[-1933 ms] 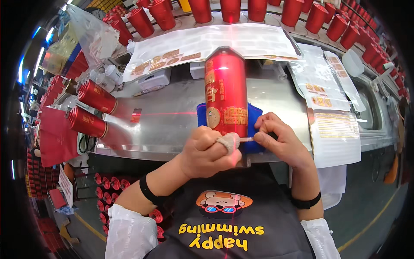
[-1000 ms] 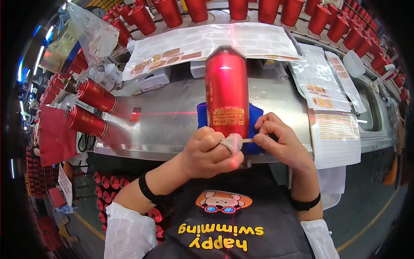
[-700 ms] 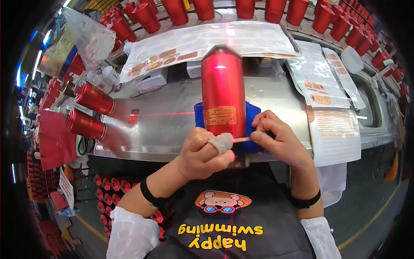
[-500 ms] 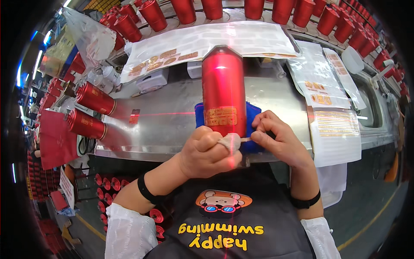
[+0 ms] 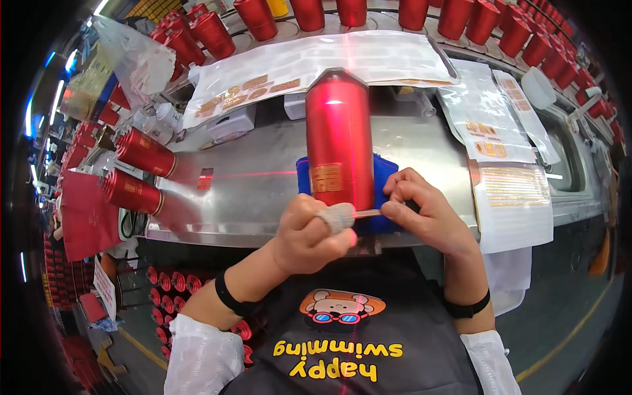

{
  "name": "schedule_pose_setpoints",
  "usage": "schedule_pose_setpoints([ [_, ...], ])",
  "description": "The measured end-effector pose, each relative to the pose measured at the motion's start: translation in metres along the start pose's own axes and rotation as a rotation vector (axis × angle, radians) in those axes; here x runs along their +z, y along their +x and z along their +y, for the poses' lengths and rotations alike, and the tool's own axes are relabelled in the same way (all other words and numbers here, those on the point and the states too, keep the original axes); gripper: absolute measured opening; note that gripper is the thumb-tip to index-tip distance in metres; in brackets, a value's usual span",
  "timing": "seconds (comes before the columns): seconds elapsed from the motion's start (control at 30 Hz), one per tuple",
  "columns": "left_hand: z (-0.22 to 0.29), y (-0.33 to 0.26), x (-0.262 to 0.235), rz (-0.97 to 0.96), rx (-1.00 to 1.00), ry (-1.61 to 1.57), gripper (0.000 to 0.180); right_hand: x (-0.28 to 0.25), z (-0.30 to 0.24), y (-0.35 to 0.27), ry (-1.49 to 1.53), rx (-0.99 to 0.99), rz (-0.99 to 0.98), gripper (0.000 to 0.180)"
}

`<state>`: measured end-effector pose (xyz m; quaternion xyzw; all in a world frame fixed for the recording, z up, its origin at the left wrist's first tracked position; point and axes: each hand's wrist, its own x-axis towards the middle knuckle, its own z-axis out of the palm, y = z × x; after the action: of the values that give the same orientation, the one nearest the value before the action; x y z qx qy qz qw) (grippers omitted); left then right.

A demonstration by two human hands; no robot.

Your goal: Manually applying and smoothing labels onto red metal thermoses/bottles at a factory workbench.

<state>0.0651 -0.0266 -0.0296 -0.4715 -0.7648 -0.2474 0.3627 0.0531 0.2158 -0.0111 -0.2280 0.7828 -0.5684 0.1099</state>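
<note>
A tall red metallic canister (image 5: 339,125) with a gold decal (image 5: 326,178) near its lower end stands over a blue cloth (image 5: 382,164) on the metal bench. Against its near end, my left hand (image 5: 309,234) is closed, with a whitish fabric cover (image 5: 337,217) around one digit. What those curled fingers grip is hidden. Between thumb and fingers, my right hand (image 5: 421,210) pinches a thin rod (image 5: 368,213) that runs across to the left hand. A dark part shows inside the right hand's curl.
Two red canisters (image 5: 145,151) lean at the left of the metal bench (image 5: 250,191). A white decal sheet (image 5: 316,56) spans the back, with further sheets (image 5: 513,204) at the right beside a sink (image 5: 566,161). Red canisters (image 5: 257,20) line a conveyor behind.
The canister has turned, carrying its gold decal leftward. My left hand has shifted slightly left, baring more of the rod. My right hand stays put. Canisters on the conveyor have moved.
</note>
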Motion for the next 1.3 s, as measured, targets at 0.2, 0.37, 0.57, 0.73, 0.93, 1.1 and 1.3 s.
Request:
schedule_pose_setpoints([
  [0.2,0.001,0.011,0.000,-0.035,0.032,0.002,0.025,0.000,0.005,-0.001,0.001,0.016,0.026,0.024],
  [0.37,0.001,0.007,-0.002,-0.047,0.036,0.017,0.025,0.000,0.002,-0.001,0.035,0.026,0.015,0.024],
  [0.57,0.000,0.003,0.000,0.007,0.007,0.000,0.024,-0.001,0.000,-0.001,0.002,0.012,0.003,0.023],
  [0.73,0.000,0.017,-0.001,-0.081,0.094,0.048,0.021,0.001,0.002,-0.001,0.014,0.007,0.020,0.023],
  [0.93,0.002,-0.002,0.003,0.055,-0.070,0.001,0.022,0.002,-0.002,0.001,-0.026,0.012,0.004,0.022],
  [1.1,0.001,0.016,-0.001,-0.043,0.044,0.014,0.024,0.003,0.001,-0.001,-0.035,-0.006,0.023,0.023],
  [1.3,-0.002,0.002,0.000,-0.025,0.047,0.013,0.024,0.004,-0.002,0.002,-0.064,-0.030,0.016,0.021],
])
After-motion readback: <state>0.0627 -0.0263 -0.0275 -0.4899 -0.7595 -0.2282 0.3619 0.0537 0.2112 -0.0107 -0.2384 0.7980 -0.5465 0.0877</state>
